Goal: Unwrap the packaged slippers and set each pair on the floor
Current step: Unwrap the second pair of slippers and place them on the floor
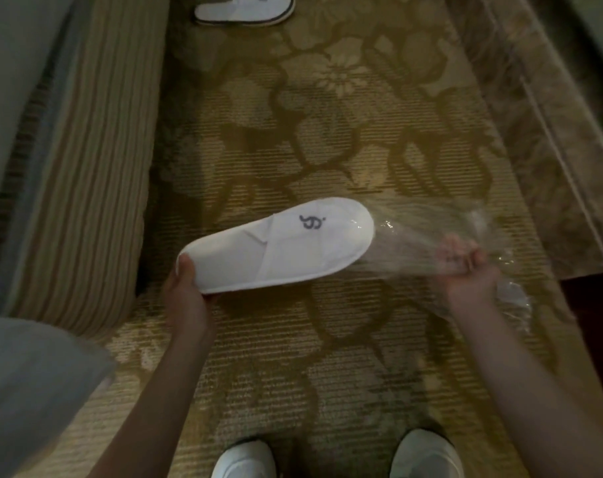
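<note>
Standing over a floral carpet (327, 339), a person is drawing a white slipper (276, 246) out of its clear plastic wrapper (420, 236). The left hand (186, 288) is pinching the heel end, thumb on top, holding the slipper level in the air while its toe is sitting right at the wrapper's mouth. The right hand (465, 267) is closing in a fist around the bunched wrapper, apparently pulling it the opposite way so the sleeve slides clear. Whether a second slipper is lying stacked beneath the first is not clear. Another white slipper (245, 10) is already resting on the carpet at the far end, well apart, suggesting part of the job is done. A striped upholstered edge (96, 150) is running along the left.
</note>
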Motion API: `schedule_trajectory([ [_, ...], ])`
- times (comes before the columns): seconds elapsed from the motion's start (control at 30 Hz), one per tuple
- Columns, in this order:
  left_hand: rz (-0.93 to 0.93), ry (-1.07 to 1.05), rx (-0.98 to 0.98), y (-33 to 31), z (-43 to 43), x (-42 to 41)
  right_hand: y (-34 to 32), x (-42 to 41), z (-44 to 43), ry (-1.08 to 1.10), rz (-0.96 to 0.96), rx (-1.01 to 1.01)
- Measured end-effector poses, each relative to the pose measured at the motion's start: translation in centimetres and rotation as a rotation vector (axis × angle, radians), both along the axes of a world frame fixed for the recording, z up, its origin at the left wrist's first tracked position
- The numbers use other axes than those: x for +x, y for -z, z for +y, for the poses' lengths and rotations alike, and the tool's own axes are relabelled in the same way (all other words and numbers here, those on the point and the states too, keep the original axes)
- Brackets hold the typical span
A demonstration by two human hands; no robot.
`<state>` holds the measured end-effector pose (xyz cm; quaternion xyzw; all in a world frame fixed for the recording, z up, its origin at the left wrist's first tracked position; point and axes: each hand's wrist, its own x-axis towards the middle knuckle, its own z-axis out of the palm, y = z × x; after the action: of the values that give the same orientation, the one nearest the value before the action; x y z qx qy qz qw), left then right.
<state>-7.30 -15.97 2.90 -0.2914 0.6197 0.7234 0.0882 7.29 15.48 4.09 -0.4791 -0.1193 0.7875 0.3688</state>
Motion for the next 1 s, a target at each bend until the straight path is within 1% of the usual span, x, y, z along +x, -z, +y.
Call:
schedule_trajectory([
  [0.1, -0.066, -0.116, 0.018, 0.8, 0.5, -0.1, -0.5, 0.9, 0.4, 0.102, 0.07, -0.019],
  [0.13, -0.085, -0.149, 0.039, 0.9, 0.7, -0.1, -0.7, 1.4, 0.5, 0.124, 0.047, -0.007],
  [0.2, -0.103, -0.198, 0.081, 1.1, 1.3, -0.1, -0.5, 2.4, 1.0, 0.078, -0.132, 0.035],
  [0.23, -0.104, -0.206, 0.097, 1.1, 1.7, -0.1, -0.5, 2.8, 0.9, 0.051, -0.179, 0.055],
  [0.3, -0.094, -0.203, 0.127, 0.7, 2.9, -0.2, 0.1, 3.5, 0.6, 0.118, -0.143, -0.018],
  [0.33, -0.085, -0.194, 0.137, 0.5, 3.5, -0.2, 0.5, 3.8, 0.2, 0.104, -0.142, -0.048],
  [0.43, -0.052, -0.11, 0.153, -0.1, 5.2, 0.1, 1.7, 4.7, -1.4, -0.027, -0.25, -0.068],
  [0.53, -0.034, -0.003, 0.19, -0.4, 6.3, 0.7, 2.8, 5.0, -2.1, -0.108, -0.419, -0.152],
  [0.6, -0.04, 0.031, 0.219, -0.5, 6.7, 0.9, 3.2, 5.0, -2.5, -0.206, -0.527, -0.215],
  [0.67, -0.061, 0.053, 0.257, -0.6, 7.0, 1.3, 3.8, 5.3, -3.1, -0.283, -0.561, -0.31],
  [0.73, -0.078, 0.081, 0.265, -0.6, 7.3, 1.7, 3.9, 5.8, -3.6, -0.382, -0.63, -0.351],
  [0.8, -0.091, 0.103, 0.27, -0.5, 7.5, 1.9, 4.0, 6.3, -3.8, -0.531, -0.756, -0.274],
  [0.87, -0.115, 0.113, 0.29, -0.3, 7.7, 2.1, 3.8, 6.2, -3.7, -0.631, -0.884, -0.084],
  [0.93, -0.131, 0.147, 0.3, -0.2, 7.7, 2.3, 3.1, 5.2, -3.8, -0.665, -1.018, 0.131],
  [1.0, -0.148, 0.189, 0.311, 0.0, 7.8, 2.4, 2.3, 3.9, -3.3, -0.645, -1.136, 0.348],
])
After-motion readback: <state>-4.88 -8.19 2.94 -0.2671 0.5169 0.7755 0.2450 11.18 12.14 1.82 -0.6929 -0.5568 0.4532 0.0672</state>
